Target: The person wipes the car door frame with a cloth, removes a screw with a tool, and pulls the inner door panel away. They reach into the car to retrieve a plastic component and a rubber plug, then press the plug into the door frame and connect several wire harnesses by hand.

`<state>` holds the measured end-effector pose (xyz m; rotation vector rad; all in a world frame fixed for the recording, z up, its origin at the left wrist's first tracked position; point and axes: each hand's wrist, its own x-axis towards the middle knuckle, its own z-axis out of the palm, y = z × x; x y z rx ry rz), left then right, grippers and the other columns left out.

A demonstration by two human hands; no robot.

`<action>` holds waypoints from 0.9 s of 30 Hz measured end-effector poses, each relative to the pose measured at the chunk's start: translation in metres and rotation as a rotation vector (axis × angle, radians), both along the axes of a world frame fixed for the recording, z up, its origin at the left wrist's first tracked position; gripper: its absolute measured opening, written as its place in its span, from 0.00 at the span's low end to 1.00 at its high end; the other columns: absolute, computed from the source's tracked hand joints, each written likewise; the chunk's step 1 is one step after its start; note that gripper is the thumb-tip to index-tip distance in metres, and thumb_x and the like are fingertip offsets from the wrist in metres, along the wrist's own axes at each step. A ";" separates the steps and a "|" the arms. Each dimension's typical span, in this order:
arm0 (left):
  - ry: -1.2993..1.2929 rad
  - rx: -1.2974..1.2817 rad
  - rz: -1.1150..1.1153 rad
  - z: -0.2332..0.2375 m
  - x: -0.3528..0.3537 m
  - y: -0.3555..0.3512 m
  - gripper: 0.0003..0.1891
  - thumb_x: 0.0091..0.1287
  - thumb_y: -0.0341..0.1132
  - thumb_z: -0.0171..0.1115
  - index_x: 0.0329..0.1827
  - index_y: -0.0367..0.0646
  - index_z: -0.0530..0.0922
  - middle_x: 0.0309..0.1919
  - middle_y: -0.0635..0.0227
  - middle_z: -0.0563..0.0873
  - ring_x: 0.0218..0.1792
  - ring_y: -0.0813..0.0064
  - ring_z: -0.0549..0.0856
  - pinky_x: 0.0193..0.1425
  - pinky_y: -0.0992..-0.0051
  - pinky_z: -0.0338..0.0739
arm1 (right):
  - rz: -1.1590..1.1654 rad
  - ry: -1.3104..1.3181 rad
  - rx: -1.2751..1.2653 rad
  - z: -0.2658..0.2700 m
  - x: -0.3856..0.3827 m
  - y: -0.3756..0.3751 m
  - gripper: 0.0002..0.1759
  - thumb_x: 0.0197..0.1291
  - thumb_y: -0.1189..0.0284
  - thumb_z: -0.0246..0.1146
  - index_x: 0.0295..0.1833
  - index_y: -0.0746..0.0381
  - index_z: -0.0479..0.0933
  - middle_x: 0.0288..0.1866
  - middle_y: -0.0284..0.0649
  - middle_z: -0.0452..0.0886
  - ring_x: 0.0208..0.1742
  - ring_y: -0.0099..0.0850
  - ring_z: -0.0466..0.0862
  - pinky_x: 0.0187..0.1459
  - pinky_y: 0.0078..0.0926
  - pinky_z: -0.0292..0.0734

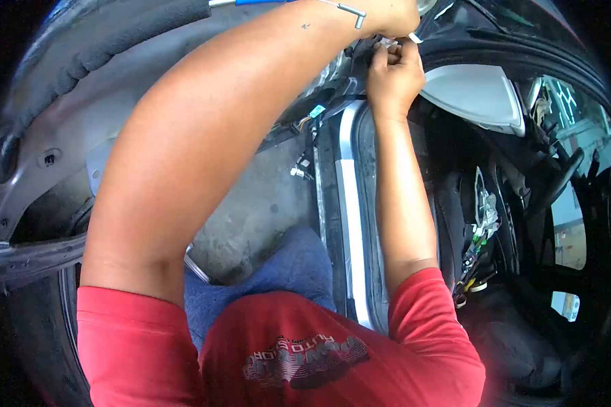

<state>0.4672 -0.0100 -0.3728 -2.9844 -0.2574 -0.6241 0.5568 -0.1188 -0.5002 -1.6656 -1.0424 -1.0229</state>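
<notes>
My left hand (395, 17) reaches to the top edge, where the frame cuts it off and its fingers are hidden. Just below it, my right hand (397, 74) has its fingers pinched together inside the car's door opening. Whatever lies between them is too small to make out. A small white piece (415, 39) shows between the two hands. Across my left forearm, near the top, is a thin metal rod with a bent end (353, 13). A blue part (254, 2) shows at the top edge, left of the forearm.
A loose wiring connector (317, 110) and another plug (298, 172) hang by the silver door sill (352, 224). Right of my right hand is a light grey panel (478, 98). Exposed wires (478, 241) run along the right. Grey floor (251, 217) shows below my left arm.
</notes>
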 end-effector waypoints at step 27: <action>-0.315 -1.100 -0.183 -0.035 -0.013 -0.020 0.11 0.75 0.32 0.71 0.54 0.37 0.87 0.39 0.70 0.91 0.35 0.82 0.85 0.37 0.77 0.77 | 0.458 0.521 -0.344 0.092 0.010 -0.059 0.17 0.61 0.73 0.74 0.56 0.64 0.87 0.45 0.50 0.94 0.44 0.44 0.95 0.51 0.38 0.88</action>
